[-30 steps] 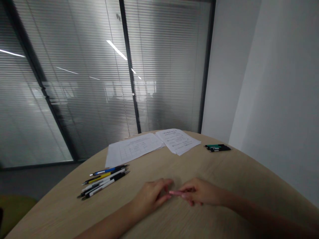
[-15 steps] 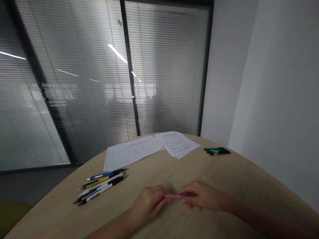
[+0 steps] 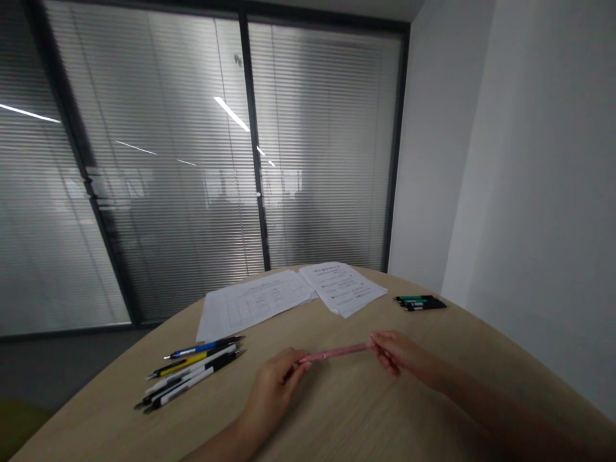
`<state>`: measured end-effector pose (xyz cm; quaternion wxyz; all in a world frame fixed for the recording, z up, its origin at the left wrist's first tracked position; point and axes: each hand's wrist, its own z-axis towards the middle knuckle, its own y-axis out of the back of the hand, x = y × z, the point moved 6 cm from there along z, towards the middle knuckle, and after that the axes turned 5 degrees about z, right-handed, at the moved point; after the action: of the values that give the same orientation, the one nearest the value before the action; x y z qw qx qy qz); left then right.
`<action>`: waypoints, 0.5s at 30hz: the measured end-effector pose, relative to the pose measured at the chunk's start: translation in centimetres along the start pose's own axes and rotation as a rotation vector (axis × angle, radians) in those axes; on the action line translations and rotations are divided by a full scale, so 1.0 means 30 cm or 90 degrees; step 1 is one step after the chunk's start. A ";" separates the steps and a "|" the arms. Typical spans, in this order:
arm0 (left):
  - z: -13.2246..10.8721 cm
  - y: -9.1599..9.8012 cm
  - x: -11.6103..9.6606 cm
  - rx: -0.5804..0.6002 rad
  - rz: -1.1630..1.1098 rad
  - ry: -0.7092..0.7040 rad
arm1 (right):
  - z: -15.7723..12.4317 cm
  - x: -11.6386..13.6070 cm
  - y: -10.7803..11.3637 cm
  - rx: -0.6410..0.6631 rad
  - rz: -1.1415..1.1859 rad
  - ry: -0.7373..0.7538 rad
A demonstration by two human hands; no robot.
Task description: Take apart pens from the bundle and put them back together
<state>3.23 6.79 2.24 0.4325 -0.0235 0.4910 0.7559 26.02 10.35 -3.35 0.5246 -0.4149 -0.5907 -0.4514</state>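
Observation:
A slim pink pen is held level above the table, slightly higher at its right end. My left hand pinches its left end between thumb and fingers. At the other end, the fingertips of my right hand are closed on it. The middle of the pen shows between the hands; both ends are hidden by fingers. Left of my left hand lies a row of several pens, blue, yellow, white and black.
Printed sheets of paper lie at the far side of the round wooden table. Several dark and green pens rest near the right edge. Beyond stand a glass partition with blinds and a white wall.
My hands have moved apart, the right one rightward and up, toward the outer end of the pen. More of the pen now shows between them. The camera view has tilted up slightly.

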 end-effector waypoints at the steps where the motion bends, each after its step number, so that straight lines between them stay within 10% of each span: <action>1: 0.000 -0.001 0.000 0.002 0.004 -0.001 | 0.001 -0.002 -0.004 0.002 -0.006 0.005; 15: -0.033 -0.071 -0.057 0.155 0.137 -0.129 | -0.008 -0.001 -0.006 -0.130 -0.097 0.068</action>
<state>5.36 5.27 0.97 0.3961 0.1579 0.5324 0.7312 25.90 10.07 -3.38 0.4747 -0.3953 -0.5429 -0.5689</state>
